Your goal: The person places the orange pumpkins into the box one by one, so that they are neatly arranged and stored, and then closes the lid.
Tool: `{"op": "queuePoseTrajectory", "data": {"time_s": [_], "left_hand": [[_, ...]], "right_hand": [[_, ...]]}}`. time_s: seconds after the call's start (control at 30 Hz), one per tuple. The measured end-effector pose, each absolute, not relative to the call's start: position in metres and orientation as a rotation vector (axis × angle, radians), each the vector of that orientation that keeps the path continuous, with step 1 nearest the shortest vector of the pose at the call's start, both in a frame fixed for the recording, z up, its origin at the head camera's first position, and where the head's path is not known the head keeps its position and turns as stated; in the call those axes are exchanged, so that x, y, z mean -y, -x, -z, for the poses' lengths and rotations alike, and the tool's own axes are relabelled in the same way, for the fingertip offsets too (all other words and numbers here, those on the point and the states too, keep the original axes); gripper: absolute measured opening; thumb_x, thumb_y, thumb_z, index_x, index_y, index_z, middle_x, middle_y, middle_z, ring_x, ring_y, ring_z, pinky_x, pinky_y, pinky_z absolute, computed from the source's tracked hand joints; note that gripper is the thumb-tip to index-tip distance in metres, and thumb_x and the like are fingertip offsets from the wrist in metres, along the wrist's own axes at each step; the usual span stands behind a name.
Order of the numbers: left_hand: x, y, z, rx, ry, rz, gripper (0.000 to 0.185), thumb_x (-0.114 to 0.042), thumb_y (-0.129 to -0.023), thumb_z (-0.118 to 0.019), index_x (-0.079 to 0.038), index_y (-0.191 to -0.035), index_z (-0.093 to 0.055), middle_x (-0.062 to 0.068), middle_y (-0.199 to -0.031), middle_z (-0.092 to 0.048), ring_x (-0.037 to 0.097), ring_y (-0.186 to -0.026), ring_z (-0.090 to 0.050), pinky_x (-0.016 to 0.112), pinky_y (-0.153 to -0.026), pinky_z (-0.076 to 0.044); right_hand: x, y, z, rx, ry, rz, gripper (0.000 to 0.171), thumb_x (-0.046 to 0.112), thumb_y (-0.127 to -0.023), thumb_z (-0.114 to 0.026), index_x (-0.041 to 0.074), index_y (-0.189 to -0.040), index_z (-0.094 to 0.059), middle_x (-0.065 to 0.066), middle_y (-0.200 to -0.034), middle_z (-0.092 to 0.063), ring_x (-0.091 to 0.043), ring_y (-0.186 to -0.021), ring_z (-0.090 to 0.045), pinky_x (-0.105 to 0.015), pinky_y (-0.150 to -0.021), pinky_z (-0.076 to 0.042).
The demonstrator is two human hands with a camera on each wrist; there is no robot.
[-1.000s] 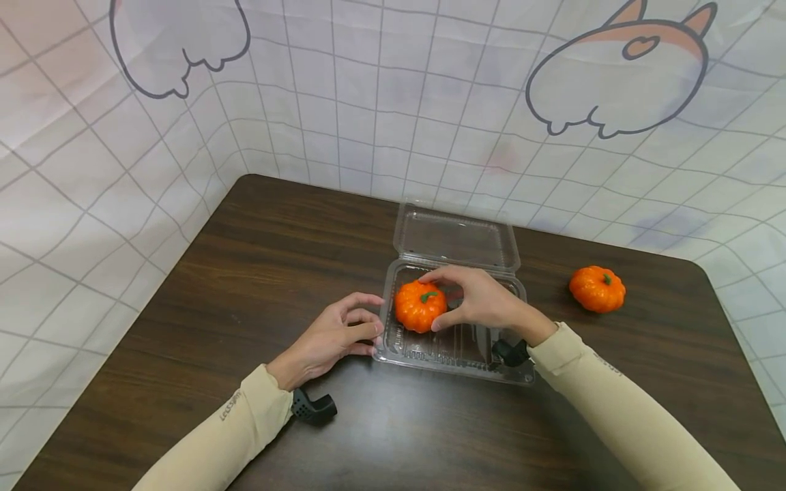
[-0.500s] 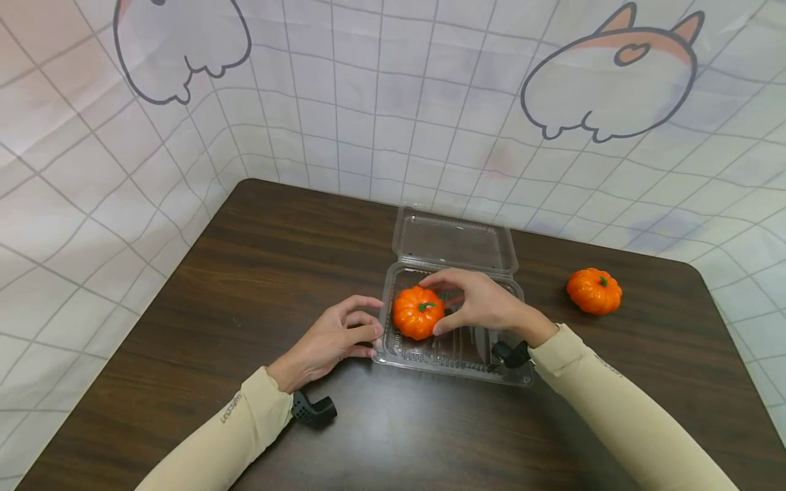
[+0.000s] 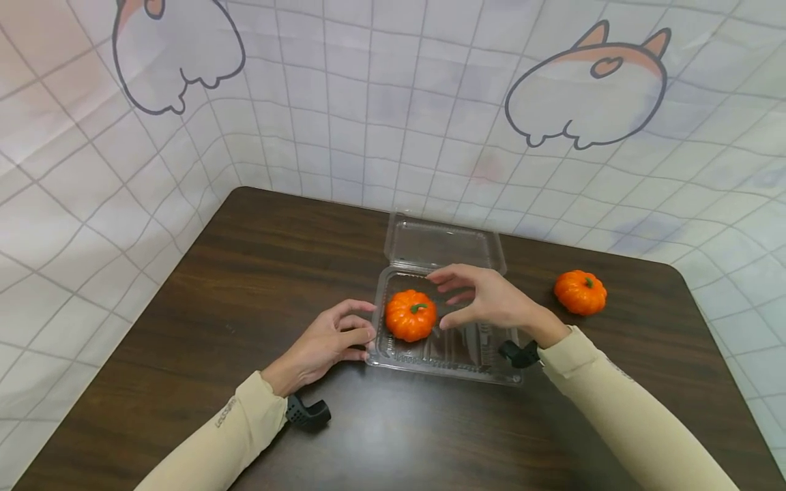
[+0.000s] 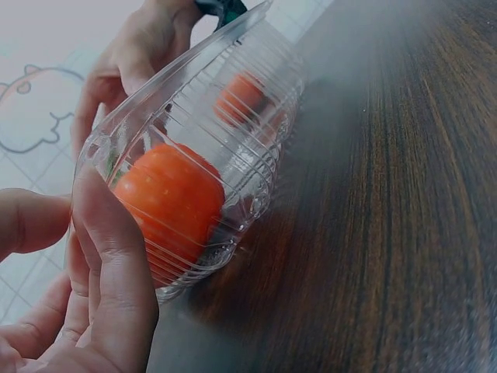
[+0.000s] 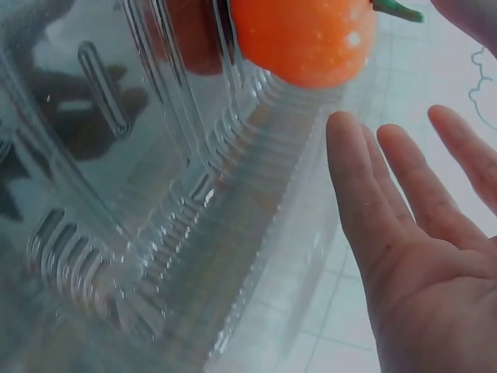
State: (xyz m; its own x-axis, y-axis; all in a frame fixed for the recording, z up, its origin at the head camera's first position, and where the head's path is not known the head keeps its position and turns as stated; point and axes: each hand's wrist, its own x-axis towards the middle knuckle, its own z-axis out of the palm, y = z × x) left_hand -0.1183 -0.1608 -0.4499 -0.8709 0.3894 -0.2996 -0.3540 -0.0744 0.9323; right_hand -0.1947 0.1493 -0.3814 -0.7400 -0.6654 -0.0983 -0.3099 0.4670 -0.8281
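With its fingers pressed to the clear clamshell container's (image 3: 443,344) 9 o'clock end, seemingly to steady it, the left hand (image 3: 325,343) stays put while the right hand (image 3: 485,300) hovers spread and empty just beside the pumpkin (image 3: 410,315) sitting inside, a second pumpkin (image 3: 580,292) at 3 o'clock on the tabletop (image 3: 258,266).

Two pumpkins: one (image 3: 411,315) just off the right hand's (image 3: 491,303) fingertips, inside the box, and a second pumpkin (image 3: 580,292) well apart from all fingers, out past the right wrist. One clear box (image 3: 442,351), its corner touched by the left hand's (image 3: 325,344) fingers. Two hands. One table (image 3: 258,259).
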Motion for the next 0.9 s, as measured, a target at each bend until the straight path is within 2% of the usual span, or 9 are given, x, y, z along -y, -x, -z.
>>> {"op": "queuePoseTrajectory", "data": {"time_s": [0.23, 0.6, 0.8, 0.9], "left_hand": [[0.162, 0.117, 0.45, -1.723, -0.041, -1.977, 0.053, -0.009, -0.1, -0.067, -0.009, -0.147, -0.045, -0.001, -0.099, -0.068, 0.015, -0.086, -0.066, 0.027, -0.077, -0.062], [0.161, 0.118, 0.45, -1.731, -0.029, -1.974, 0.052, -0.007, -0.1, -0.066, -0.008, -0.147, -0.044, 0.0, -0.1, -0.068, 0.016, -0.086, -0.066, 0.028, -0.078, -0.062], [0.16, 0.118, 0.45, -1.74, -0.033, -1.971, 0.052, -0.007, -0.1, -0.065, -0.008, -0.148, -0.044, 0.0, -0.1, -0.068, 0.016, -0.087, -0.066, 0.028, -0.078, -0.062], [0.16, 0.118, 0.45, -1.736, -0.032, -1.972, 0.052, -0.008, -0.1, -0.065, -0.009, -0.147, -0.044, -0.001, -0.1, -0.068, 0.016, -0.086, -0.066, 0.028, -0.077, -0.062]], "right_hand": [[-0.169, 0.193, 0.375, -2.38, 0.791, 1.189, 0.078, 0.025, -0.079, -0.092, 0.014, -0.146, -0.055, -0.011, -0.149, -0.057, -0.036, -0.131, -0.061, -0.035, -0.102, -0.058], [-0.204, 0.189, 0.364, -2.528, 0.7, 1.174, 0.074, 0.028, -0.079, -0.091, 0.02, -0.144, -0.056, -0.011, -0.149, -0.059, -0.028, -0.128, -0.064, -0.038, -0.1, -0.059], [-0.227, 0.187, 0.365, -2.575, 0.636, 1.199, 0.071, 0.026, -0.082, -0.089, 0.018, -0.144, -0.056, -0.012, -0.145, -0.061, -0.026, -0.124, -0.065, -0.029, -0.097, -0.059], [-0.239, 0.187, 0.364, -2.59, 0.612, 1.235, 0.069, 0.024, -0.083, -0.088, 0.016, -0.144, -0.056, -0.014, -0.144, -0.06, -0.02, -0.123, -0.064, -0.024, -0.096, -0.058]]}}
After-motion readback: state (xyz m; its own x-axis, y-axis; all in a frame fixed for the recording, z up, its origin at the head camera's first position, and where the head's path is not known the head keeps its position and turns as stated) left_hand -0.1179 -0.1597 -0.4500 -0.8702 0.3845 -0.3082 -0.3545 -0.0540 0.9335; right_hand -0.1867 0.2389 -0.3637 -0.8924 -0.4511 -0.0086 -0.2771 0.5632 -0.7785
